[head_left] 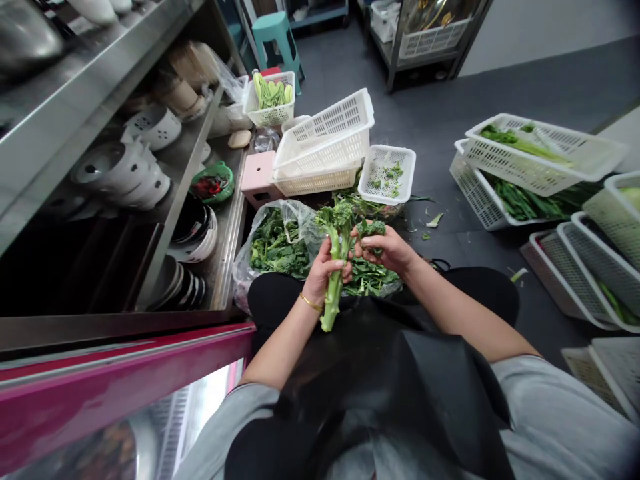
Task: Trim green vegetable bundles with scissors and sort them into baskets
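Over my lap, my left hand (pixel 325 272) is closed around the thick pale-green stalk of a broccoli (pixel 334 293), its head pointing away from me. My right hand (pixel 387 250) pinches a small broccoli floret (pixel 371 230) just to the right of that head. Whether the floret is still joined to the stalk cannot be made out. Beyond my hands stands a small white basket (pixel 367 192) with a few green pieces in it. Left of the broccoli lies a clear plastic bag (pixel 243 267) of leafy greens (pixel 280 247). More cut leaves (pixel 373 280) lie below my right hand.
Stacked white baskets (pixel 325 143) and a pink stool (pixel 257 175) stand ahead. Metal shelves (pixel 227 247) with bowls line the left, above a pink-edged case (pixel 125 387). Vegetable baskets (pixel 530 167) crowd the right. Leaf scraps (pixel 435 220) lie on the floor.
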The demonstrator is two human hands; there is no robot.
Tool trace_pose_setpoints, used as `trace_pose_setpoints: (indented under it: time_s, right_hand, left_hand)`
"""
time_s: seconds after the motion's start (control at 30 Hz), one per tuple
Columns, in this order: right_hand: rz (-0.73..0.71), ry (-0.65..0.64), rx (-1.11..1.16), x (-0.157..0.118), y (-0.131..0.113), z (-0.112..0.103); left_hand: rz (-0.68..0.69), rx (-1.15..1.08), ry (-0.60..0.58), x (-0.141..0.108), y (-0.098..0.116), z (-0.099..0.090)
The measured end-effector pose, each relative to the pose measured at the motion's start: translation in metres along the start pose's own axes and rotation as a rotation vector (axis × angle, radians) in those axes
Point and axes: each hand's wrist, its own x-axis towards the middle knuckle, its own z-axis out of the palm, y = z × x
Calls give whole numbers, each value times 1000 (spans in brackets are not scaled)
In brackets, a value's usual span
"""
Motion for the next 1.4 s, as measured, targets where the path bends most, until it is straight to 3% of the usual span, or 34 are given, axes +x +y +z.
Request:
trace_pose_setpoints:
  time_s: [0.23, 0.37, 0.47, 0.7, 0.83, 0.97, 1.07, 1.27, 1.4]
  right_hand:
    - [-90, 159, -247, 4, 8, 3]
    - [-354, 408, -718, 6, 18, 9]
    - [-432, 522, -920, 7, 20, 14]
    - [-293, 360, -670, 17, 31, 20]
    - [-205, 285, -448, 29, 38, 14]
    - [25, 119, -31, 35, 25, -6]
    - [55, 181, 149, 32, 18, -28]
    - [350, 337, -177, 39, 47, -79]
    - [380, 528, -431, 89, 39, -132]
  left_hand:
    - [-31, 22, -23, 3, -5, -3]
    - [-40, 46, 24, 5, -5, -3]
    - [0, 88, 61, 7, -5, -4]
    - [180, 284, 238, 20, -17, -13]
    - [120, 250, 259, 25, -21, -15]
    - [-23, 42, 95, 23, -8, -19]
    - [-41, -85, 37, 26, 7, -30]
    - [-178, -160, 136, 59, 15, -69]
    - [-234, -82, 282, 82, 9, -85]
